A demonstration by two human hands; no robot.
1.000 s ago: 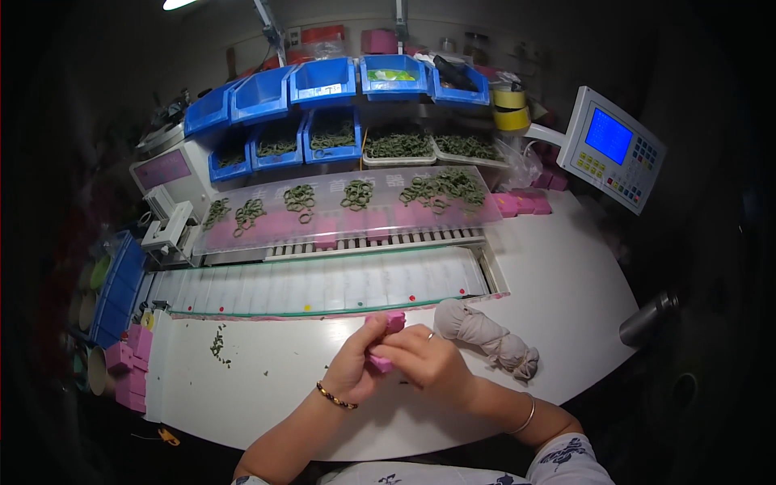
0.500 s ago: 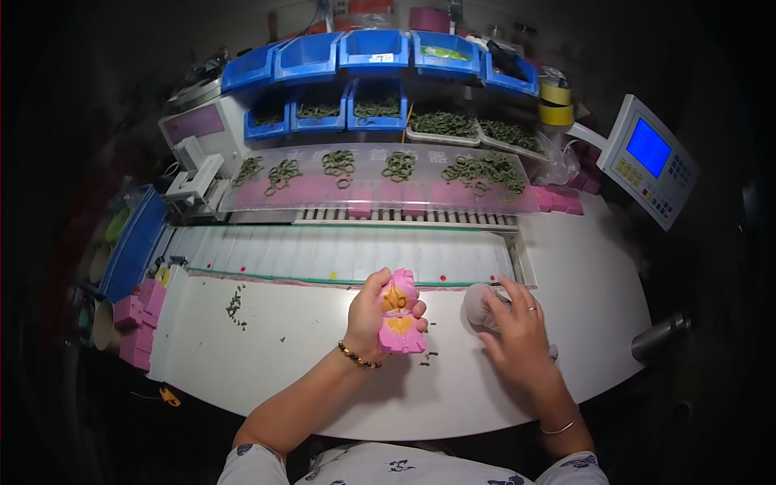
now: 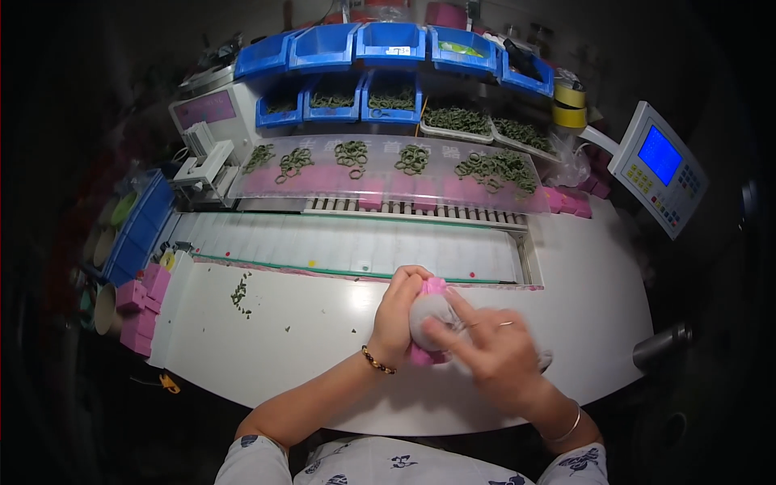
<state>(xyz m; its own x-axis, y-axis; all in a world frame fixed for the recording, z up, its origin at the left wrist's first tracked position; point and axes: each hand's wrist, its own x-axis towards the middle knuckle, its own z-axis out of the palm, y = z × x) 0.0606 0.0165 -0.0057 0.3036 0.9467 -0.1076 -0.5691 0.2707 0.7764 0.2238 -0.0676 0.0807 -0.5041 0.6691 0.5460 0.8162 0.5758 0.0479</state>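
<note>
Over the front of the white table, my left hand (image 3: 393,323) is closed around a pink mold (image 3: 435,285). Only the mold's upper and lower ends show. A pale, round, soft-looking pouch (image 3: 427,318) covers its middle. My right hand (image 3: 495,352), slightly smeared by motion, grips this pouch from the right and presses it to the mold's face. Behind my right hand, a small grey object (image 3: 545,358) is mostly hidden on the table.
A white slatted conveyor (image 3: 347,242) runs behind my hands. Beyond it, a clear shelf (image 3: 323,192) carries piles of green rings (image 3: 351,153). Blue bins (image 3: 323,50) stand at the back, a control panel (image 3: 659,166) right, pink blocks (image 3: 139,331) left. Green scraps (image 3: 241,296) lie on the table.
My right hand has lifted the pouch from the table and brought it left onto the mold. The mold's yellow-stained face, visible before, is now covered. The view has shifted slightly.
</note>
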